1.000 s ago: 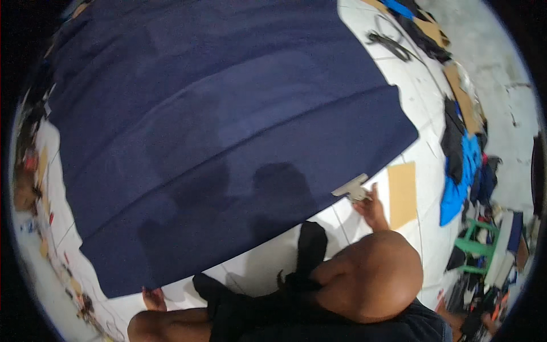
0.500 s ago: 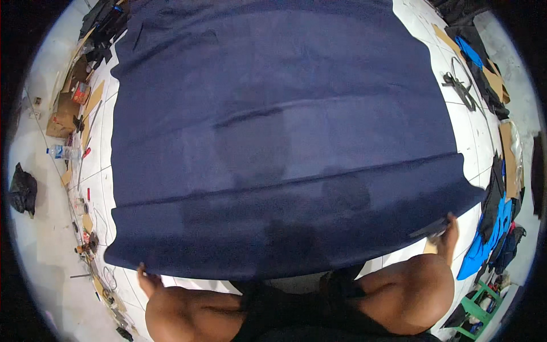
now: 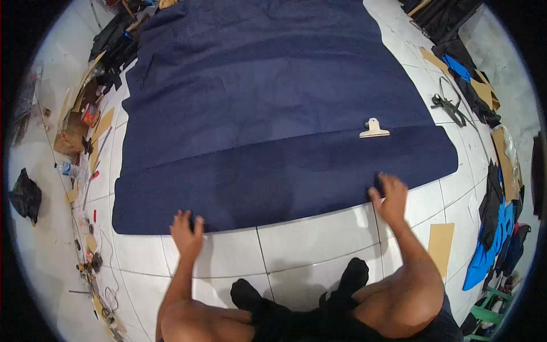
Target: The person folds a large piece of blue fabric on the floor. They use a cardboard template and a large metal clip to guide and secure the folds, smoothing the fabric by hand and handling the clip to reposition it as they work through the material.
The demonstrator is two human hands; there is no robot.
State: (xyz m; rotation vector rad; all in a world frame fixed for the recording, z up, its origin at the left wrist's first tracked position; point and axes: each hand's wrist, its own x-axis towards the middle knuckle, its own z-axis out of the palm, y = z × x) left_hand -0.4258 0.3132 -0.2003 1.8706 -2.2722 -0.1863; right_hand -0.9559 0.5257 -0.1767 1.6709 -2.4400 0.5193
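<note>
A wide navy-blue cloth (image 3: 250, 114) is spread over the tiled floor, with a long fold line crossing its near part and its near edge lying flat. My left hand (image 3: 187, 232) rests at that near edge, left of the middle, fingers spread and empty. Farther right, my right hand (image 3: 392, 199) is open over the cloth's edge, its fingers apart. A silver metal bulldog clip (image 3: 374, 130) sits on the cloth at the fold line, beyond my right hand; neither hand touches it.
White tiles (image 3: 307, 242) show between the cloth and my feet in black socks. A tan cardboard piece (image 3: 440, 248) lies at the right. Along the left wall stand a cardboard box (image 3: 72, 137) and a water bottle (image 3: 67, 169). Blue-and-black fabric (image 3: 487, 245) and a green stool (image 3: 490, 308) line the right.
The cloth's near edge has gone from my lap down to the floor, farther from me. Both hands have let go of it and moved forward and inward. The clip now shows plainly on the cloth.
</note>
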